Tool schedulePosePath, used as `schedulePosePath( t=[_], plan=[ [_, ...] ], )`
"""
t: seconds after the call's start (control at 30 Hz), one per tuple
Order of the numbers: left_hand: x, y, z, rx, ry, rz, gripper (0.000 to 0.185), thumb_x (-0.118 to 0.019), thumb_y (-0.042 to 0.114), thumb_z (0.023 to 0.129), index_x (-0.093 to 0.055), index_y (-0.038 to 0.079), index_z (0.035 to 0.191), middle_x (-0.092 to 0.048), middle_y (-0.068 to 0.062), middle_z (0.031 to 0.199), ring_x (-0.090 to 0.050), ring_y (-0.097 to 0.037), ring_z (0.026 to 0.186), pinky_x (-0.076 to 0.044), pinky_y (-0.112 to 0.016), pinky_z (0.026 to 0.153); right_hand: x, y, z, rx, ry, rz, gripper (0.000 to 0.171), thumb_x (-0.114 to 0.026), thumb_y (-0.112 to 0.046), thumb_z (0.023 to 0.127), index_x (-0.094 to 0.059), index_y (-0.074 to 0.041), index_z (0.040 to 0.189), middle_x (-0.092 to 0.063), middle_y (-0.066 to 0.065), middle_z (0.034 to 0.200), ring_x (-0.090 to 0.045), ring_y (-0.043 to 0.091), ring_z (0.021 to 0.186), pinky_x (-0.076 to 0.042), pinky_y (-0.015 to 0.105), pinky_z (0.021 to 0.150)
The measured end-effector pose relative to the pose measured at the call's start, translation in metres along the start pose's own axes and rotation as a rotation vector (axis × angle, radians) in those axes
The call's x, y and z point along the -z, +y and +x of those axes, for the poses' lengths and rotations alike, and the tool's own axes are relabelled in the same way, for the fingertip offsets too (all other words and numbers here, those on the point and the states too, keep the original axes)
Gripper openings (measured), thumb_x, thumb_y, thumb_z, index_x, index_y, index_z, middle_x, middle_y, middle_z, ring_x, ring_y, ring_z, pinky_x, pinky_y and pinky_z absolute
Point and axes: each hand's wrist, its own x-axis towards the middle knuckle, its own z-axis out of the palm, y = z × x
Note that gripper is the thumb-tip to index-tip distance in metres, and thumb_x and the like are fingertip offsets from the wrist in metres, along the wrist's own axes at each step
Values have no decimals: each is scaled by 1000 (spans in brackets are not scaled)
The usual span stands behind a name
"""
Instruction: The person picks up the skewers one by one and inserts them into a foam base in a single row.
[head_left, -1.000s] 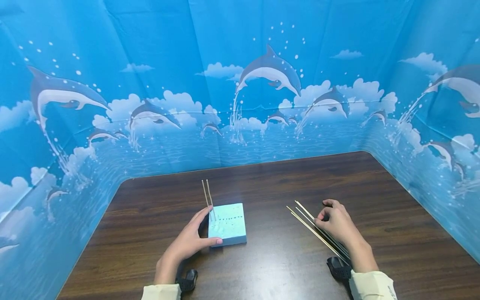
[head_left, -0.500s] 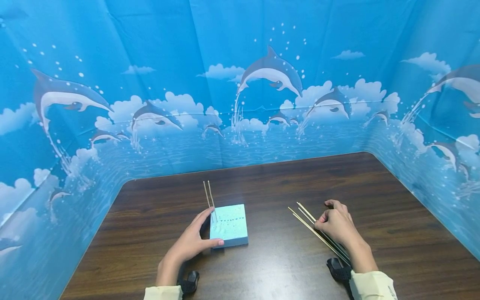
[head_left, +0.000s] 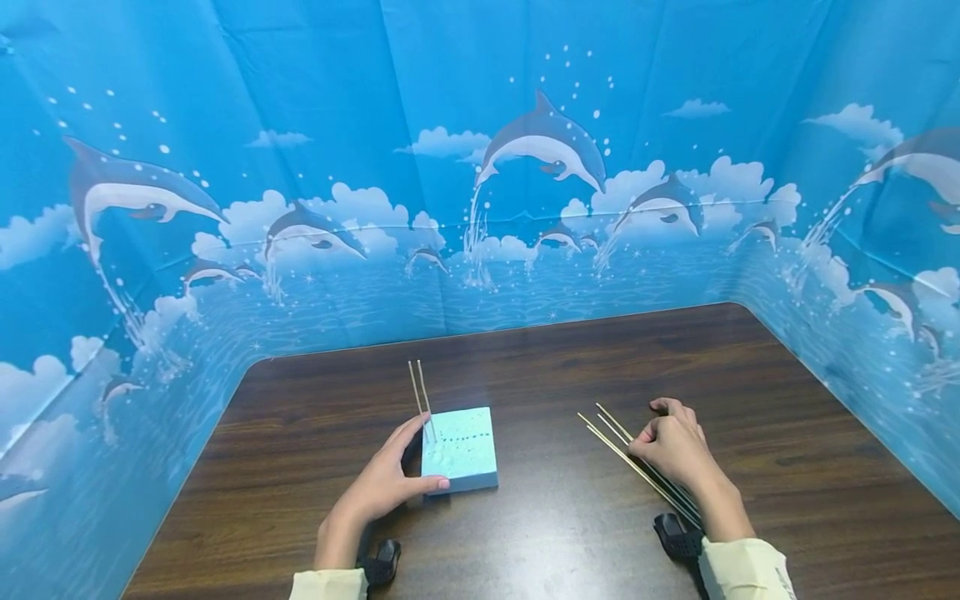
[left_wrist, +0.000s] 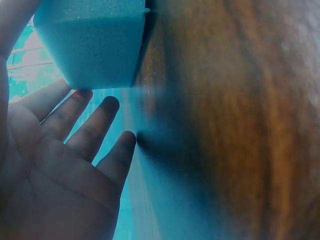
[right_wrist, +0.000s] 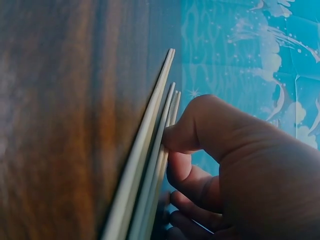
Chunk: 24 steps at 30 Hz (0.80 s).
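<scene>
Cut off by the left wrist view's top edge: most of the foam block (left_wrist: 92, 40), only one corner showing. Hidden there: the two upright sticks (head_left: 420, 392). Blurred throughout: the counter (left_wrist: 225, 125). Lost under the right hand (head_left: 675, 454) in the head view: the near ends of the loose sticks (head_left: 611, 437). Cut by the right wrist view's bottom edge: those same sticks (right_wrist: 145, 170). Too close-packed to count. Unclear whether pinched or merely touched.
</scene>
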Motion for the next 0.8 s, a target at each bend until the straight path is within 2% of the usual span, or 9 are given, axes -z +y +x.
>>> schedulePosePath(
  t=[0.23,0.33,0.4,0.47,0.57,0.7,0.8],
  plan=[
    [0,1,-2,-3,9,-7,103,-79,56,71,-23,31,154,-21,-3,160,-21,-33,145,-28,-64,107,4,-1,0,8,25,26,18,-69,-15,76,-63,-13,60,-46,25,134,-31,50,124,-26,66,97],
    [1,2,-2,-1,4,-8,103,-79,56,71,-23,31,154,-20,-1,160,-21,-32,145,-27,-64,107,10,-5,-1,20,58,31,18,-67,-14,78,-62,-12,61,-52,25,126,-36,48,118,-28,62,93],
    [1,2,-2,0,1,-10,103,-79,56,71,-23,30,154,-20,-1,160,-21,-32,145,-28,-64,107,16,-9,-1,31,94,36,16,-67,-12,79,-62,-10,63,-56,23,116,-44,43,108,-35,56,87],
    [1,1,-3,4,2,-10,103,-79,55,71,-23,31,154,-20,-1,160,-21,-32,145,-28,-64,106,22,-16,0,39,119,50,14,-66,-11,80,-62,-9,67,-58,21,106,-50,34,90,-40,46,76],
    [2,1,-4,9,11,-11,103,-80,55,71,-24,30,154,-21,-2,159,-22,-32,145,-28,-65,106,33,-30,3,51,146,74,9,-65,-11,82,-63,-6,74,-59,13,89,-48,21,66,-39,34,59],
    [2,2,-2,3,13,-7,104,-81,55,70,-24,31,154,-21,-2,159,-22,-32,145,-27,-64,107,42,-53,9,97,222,99,6,-61,-11,81,-62,-6,77,-56,3,67,-41,14,53,-35,27,52],
    [1,3,-1,-5,10,-3,104,-80,56,70,-24,31,154,-21,-3,160,-22,-33,145,-27,-65,107,44,-75,13,164,294,133,4,-60,-9,78,-61,-6,75,-54,0,61,-41,12,51,-35,25,50]
  ],
)
